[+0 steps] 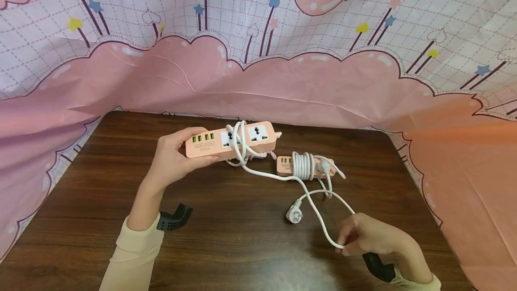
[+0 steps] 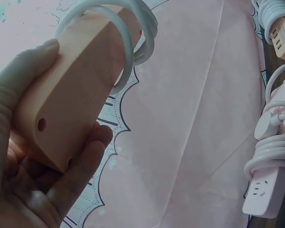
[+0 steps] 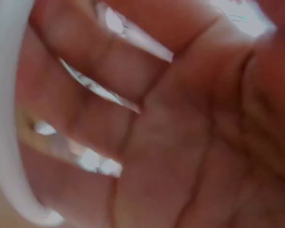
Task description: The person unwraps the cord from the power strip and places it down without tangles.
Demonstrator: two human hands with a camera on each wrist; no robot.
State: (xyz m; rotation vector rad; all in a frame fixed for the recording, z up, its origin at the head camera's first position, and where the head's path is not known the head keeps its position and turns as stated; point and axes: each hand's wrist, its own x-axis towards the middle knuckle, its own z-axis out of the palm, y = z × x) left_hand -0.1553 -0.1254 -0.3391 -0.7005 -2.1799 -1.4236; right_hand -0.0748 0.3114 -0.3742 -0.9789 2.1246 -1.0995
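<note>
While a peach power strip (image 1: 214, 146) is held slightly tilted above a brown table (image 1: 226, 246), its nine o'clock end is gripped between the thumb and fingers of the left hand (image 1: 171, 158), and its white cord (image 1: 269, 174) is pinched in the curled fingers of the right hand (image 1: 369, 235), seen at four o'clock from the strip. Only a few loose turns are carried round the strip, toward its three o'clock end, and a long slack length is left unwound, strung between the two hands. Beyond the right hand, the cord is led back to a white plug (image 1: 294, 214), which is left free of any socket between four and five o'clock; whether the table is touched by it cannot be told. A neater state is shown by a second strip (image 1: 286, 169) between three and four o'clock, bound in several tight turns with a plug set in its socket, and by a pale third strip (image 2: 266, 197), caught between three and four o'clock in the left wrist view, also wrapped. Against those two, the wrapping of the held strip is judged partial, with most of its cord and the plug unsecured, though whether cord is being wound on or let off cannot be told
</note>
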